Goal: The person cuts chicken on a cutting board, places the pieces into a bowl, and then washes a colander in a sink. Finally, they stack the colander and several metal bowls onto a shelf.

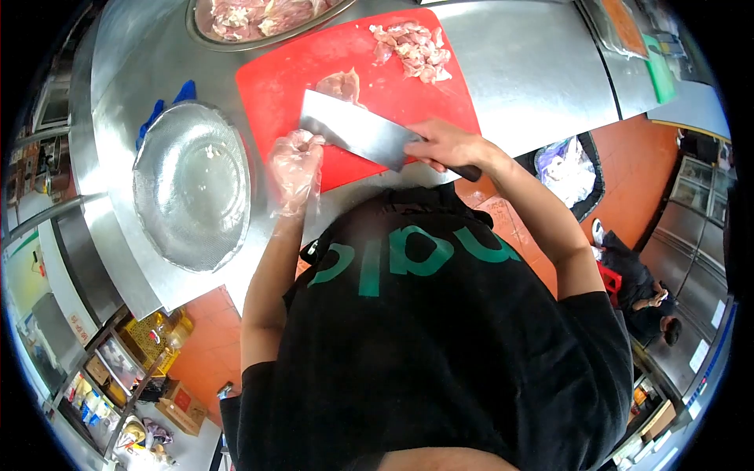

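My right hand (448,147) grips the dark handle of a broad cleaver (353,132), its wide blade tilted across a red cutting board (275,86). Just past the blade lies a piece of raw meat (342,85), partly hidden by the steel. My left hand (296,166), in a clear plastic glove, is at the board's near-left edge beside the blade's far end. Its fingers are curled closed, and what they hold, if anything, is hidden. Cut chunks of raw meat (415,51) sit in a heap on the board's far right.
A metal bowl of raw meat (271,35) stands behind the board. On the left, a round mesh strainer (192,188) rests on the steel counter (534,71) beside a blue item (184,92). A lined bin (567,169) stands at right; a seated person (640,294) is farther off.
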### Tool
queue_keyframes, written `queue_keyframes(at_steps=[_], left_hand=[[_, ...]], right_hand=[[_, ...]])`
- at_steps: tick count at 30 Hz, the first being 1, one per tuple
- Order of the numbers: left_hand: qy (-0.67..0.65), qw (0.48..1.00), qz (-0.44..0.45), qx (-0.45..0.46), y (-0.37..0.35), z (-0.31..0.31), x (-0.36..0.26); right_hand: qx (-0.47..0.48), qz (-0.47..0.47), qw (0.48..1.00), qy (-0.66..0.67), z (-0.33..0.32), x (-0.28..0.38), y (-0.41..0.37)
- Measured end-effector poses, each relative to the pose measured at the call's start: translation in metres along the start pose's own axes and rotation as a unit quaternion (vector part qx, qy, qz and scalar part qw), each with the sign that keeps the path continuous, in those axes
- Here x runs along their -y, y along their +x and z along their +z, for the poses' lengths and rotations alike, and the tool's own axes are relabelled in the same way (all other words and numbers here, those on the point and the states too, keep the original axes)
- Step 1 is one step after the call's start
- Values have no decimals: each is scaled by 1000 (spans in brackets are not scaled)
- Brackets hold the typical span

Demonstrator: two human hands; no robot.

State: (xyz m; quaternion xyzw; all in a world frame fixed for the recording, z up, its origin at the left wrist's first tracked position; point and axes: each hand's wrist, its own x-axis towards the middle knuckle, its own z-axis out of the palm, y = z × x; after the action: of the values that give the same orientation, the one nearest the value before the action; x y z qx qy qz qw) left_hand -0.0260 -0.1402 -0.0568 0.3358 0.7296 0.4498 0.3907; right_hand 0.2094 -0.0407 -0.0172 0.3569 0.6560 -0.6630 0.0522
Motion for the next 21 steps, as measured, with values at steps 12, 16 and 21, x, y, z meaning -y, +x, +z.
queue_keyframes(at_steps=[12, 16, 21], left_hand=[[-33, 998, 58, -11, 0, 1, 15], [-49, 998, 42, 7, 6, -6, 24], [16, 996, 87, 31, 11, -5, 31]], right_hand=[[-29, -17, 999, -9, 23, -1, 19], [-32, 1, 999, 16, 27, -1, -7], [-32, 30, 999, 14, 40, -8, 10]])
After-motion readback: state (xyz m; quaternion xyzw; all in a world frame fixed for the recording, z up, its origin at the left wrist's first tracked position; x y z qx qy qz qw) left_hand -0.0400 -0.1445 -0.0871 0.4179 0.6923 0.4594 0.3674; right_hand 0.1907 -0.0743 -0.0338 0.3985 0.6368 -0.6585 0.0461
